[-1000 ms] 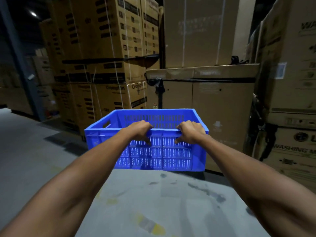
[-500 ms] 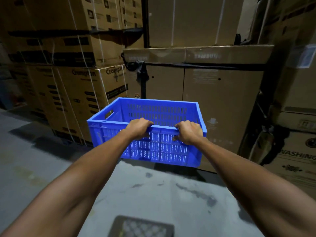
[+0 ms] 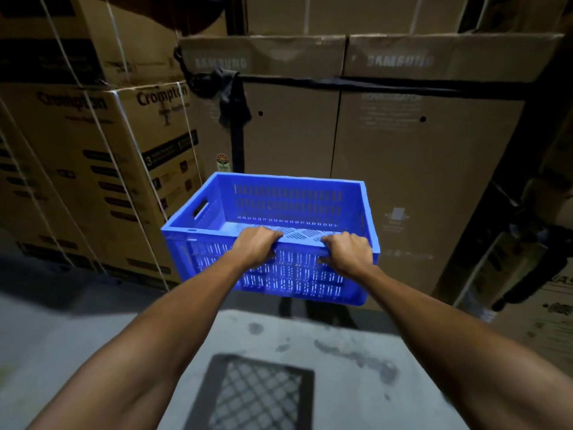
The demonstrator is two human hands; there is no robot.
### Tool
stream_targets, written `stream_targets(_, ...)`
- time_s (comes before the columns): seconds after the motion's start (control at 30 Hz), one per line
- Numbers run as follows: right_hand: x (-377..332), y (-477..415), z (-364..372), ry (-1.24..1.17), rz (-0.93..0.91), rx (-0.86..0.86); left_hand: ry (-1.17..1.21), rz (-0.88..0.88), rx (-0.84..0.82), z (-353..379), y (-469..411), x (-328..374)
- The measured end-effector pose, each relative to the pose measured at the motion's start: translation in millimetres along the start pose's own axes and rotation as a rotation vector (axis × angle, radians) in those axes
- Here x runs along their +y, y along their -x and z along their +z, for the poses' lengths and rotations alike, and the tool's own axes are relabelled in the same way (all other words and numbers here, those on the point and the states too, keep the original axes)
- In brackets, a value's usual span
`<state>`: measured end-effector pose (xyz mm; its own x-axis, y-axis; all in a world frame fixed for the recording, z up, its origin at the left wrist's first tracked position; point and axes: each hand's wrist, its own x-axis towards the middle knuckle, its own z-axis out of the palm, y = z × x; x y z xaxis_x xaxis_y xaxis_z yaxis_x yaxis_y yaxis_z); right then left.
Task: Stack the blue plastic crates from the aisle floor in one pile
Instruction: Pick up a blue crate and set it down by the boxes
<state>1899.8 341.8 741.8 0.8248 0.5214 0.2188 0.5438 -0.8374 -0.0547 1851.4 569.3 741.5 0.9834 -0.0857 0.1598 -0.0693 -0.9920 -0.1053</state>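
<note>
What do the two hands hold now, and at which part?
Both the left hand and the right hand grip the blue crate by the rim of its near long wall.

Open concrete floor [image 3: 77, 336] lies at left and beneath the forearms. Ahead, Samsung cartons [image 3: 403, 156] form a wall close behind the blue crate [image 3: 288, 200], which the left hand [image 3: 254, 246] and right hand [image 3: 347, 252] grip by its near rim, clear of the floor. Crompton cartons [image 3: 102, 156] close off the left side and further cartons [image 3: 542, 305] the right. A dark lattice-bottomed crate [image 3: 254, 395] sits on the floor between the forearms.
</note>
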Motion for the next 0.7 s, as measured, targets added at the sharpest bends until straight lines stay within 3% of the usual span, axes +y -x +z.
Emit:
stream_targets(0.23, 37.1, -44.6, 152.2, -0.031, 0.06, 0.008, -0.064, 0.057, 0.031, 146.1, -61.3, -11.1)
stream_targets(0.7, 126.5, -2.7, 622.6, 0.005, 0.046, -0.029, -0.041, 0.031, 0.032, 635.0, -75.9, 52.6)
